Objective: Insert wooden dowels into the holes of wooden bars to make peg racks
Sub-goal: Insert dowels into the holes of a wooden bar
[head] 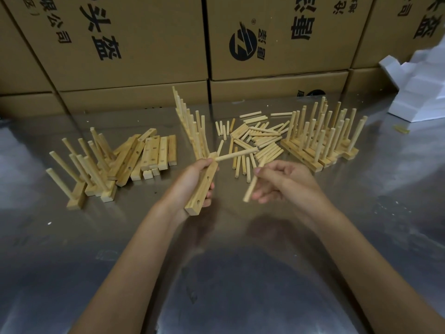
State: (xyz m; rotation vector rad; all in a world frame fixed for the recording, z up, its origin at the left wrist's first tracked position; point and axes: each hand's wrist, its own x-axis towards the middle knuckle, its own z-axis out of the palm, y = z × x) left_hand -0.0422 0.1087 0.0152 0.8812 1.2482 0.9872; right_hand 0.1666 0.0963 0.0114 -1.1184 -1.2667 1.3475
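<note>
Holding bar: left hand (pixel 192 182) grips the bar (pixel 201 186), one peg (pixel 237 154) already seated at its far end.
Right hand (pixel 280 182): pinches a loose dowel (pixel 253 180), just right of the bar.
Risk: the two open holes face sideways; a tilted dowel could jam or slip.
Spare dowels (pixel 257 138): beyond the bar.
</note>
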